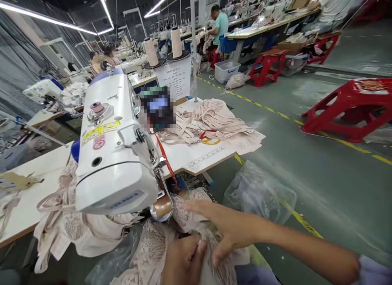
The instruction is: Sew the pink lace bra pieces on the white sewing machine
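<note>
A beige lace bra [182, 211] lies in front of me, below the arm of a white sewing machine [113, 174]. My left hand [183, 258] is closed, thumb pressed against the curled fingers, gripping part of the beige lace fabric. Beside it, my right hand [229, 228] reaches over the bra with its thumb and fingers apart. Its fingertips are at the lace, and I see no grip there. More lace cups [150, 244] hang to the left of my hands. The machine's rounded metal end [162, 207] is just beyond my hands, close to the bra.
Beige bras [76, 228] are heaped left of the machine. More straps and garments [217, 117] lie on the table at right, with orange-handled scissors [210, 137]. A clear plastic bag [260, 191] and red stool [352, 109] stand on the floor. A person [220, 25] works farther back.
</note>
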